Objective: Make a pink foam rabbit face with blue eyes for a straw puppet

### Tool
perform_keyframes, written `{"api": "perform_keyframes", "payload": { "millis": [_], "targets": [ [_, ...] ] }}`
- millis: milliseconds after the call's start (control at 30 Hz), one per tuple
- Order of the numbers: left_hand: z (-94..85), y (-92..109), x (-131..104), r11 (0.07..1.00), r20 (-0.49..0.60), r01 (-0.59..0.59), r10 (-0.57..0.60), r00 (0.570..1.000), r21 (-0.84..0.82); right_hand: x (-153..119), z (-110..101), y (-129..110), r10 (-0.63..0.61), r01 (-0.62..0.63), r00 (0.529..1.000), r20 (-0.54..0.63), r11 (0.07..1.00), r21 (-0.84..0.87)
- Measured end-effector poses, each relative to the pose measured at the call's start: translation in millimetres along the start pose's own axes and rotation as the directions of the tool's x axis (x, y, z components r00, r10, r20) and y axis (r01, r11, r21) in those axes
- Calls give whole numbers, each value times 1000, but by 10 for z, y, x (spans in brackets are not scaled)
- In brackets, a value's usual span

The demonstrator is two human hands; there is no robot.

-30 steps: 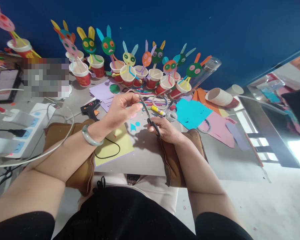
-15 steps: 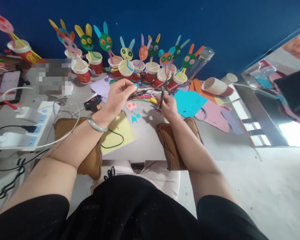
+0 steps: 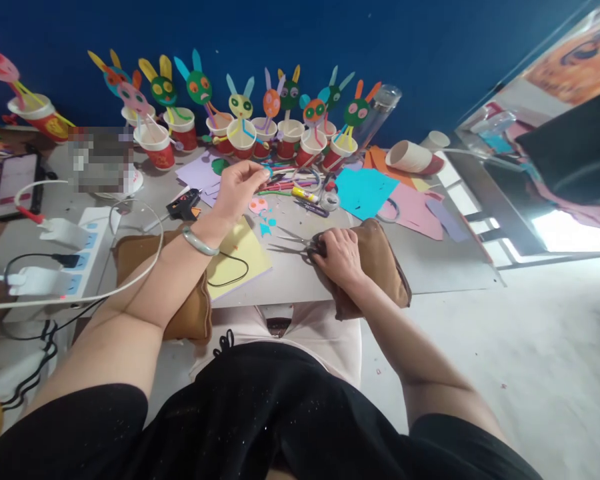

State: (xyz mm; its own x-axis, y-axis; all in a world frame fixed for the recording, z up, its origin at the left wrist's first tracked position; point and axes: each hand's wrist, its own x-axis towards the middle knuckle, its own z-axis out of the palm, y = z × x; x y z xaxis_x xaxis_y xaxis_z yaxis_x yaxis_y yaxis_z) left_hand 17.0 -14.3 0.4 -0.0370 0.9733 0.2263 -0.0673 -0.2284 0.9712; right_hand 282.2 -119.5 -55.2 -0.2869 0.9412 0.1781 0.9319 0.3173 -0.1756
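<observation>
My left hand [image 3: 243, 189] is raised over the table, thumb and fingers pinching a small blue paper piece [image 3: 269, 173]. Scissors [image 3: 300, 243] with spread blades lie low by the brown cushion [image 3: 380, 260], and my right hand [image 3: 337, 253] rests over their handles, fingers curled. Between the hands, a pink paper face [image 3: 258, 205] and small blue cut pieces [image 3: 267, 223] lie on the table. A yellow glue stick [image 3: 304, 194] and a clear tape roll [image 3: 329, 201] sit beyond my right hand.
Several cups with paper rabbit figures [image 3: 241, 138] line the blue wall. A blue sheet [image 3: 365, 192] and pink paper [image 3: 413, 212] lie right. A glue gun [image 3: 184, 205], yellow sheet [image 3: 237, 257], power strip [image 3: 87, 250] and phone [image 3: 17, 185] are left.
My right hand has come down and back toward the near cushion, with the scissors now lower and their blades visible. My left hand still pinches the blue piece. The view has shifted slightly.
</observation>
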Motion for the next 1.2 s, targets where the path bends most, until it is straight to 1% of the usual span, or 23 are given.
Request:
{"api": "perform_keyframes", "payload": {
  "millis": [67,133,200,267,367,467,567,633,733,800,900,967,1033,1100,1133,1167,1200],
  "targets": [
    [44,-60,-73,999,54,15,-17,998,49,-6,-16,154,55,-56,997,-60,998,-21],
    [103,-119,-164,990,160,60,-80,984,127,25,-66,341,123,-126,983,-137,992,-18],
    [169,-173,-262,968,284,91,-158,946,234,60,-133,530,176,-181,966,-190,984,-8],
    [229,-218,-348,922,397,71,-232,888,380,90,-196,698,227,-231,947,-228,973,11],
    [290,-265,-438,896,467,43,-271,841,442,142,-244,885,320,-307,897,-304,947,90],
    [312,-279,-480,884,510,2,-272,816,468,216,-226,989,376,-323,840,-391,926,197],
    [311,-276,-494,869,543,-50,-262,798,493,310,-214,1056,394,-298,818,-419,913,278],
    [306,-277,-500,856,564,-87,-257,785,510,383,-254,1121,411,-290,806,-425,902,320],
    [301,-298,-509,831,590,-146,-246,769,536,524,-364,1270,390,-267,788,-476,914,307],
    [305,-321,-516,811,602,-187,-236,762,554,654,-408,1370,345,-243,801,-489,934,261],
    [311,-361,-518,772,608,-245,-219,763,586,866,-369,1440,311,-246,848,-430,948,202],
    [310,-387,-514,740,604,-279,-209,769,611,963,-307,1402,300,-245,866,-400,952,183],
    [306,-408,-507,708,599,-306,-206,774,637,976,-262,1306,261,-216,892,-369,963,160],
    [302,-424,-501,679,594,-321,-210,777,660,897,-255,1184,159,-139,947,-279,986,92],
    [301,-431,-499,667,590,-325,-215,778,671,834,-265,1128,76,-66,978,-195,996,54],
    [301,-436,-499,656,585,-326,-220,780,681,765,-281,1083,-6,7,995,-101,1000,13],
    [302,-440,-499,646,580,-326,-225,783,690,698,-303,1051,-61,61,998,-8,998,-28]
  ]
}}
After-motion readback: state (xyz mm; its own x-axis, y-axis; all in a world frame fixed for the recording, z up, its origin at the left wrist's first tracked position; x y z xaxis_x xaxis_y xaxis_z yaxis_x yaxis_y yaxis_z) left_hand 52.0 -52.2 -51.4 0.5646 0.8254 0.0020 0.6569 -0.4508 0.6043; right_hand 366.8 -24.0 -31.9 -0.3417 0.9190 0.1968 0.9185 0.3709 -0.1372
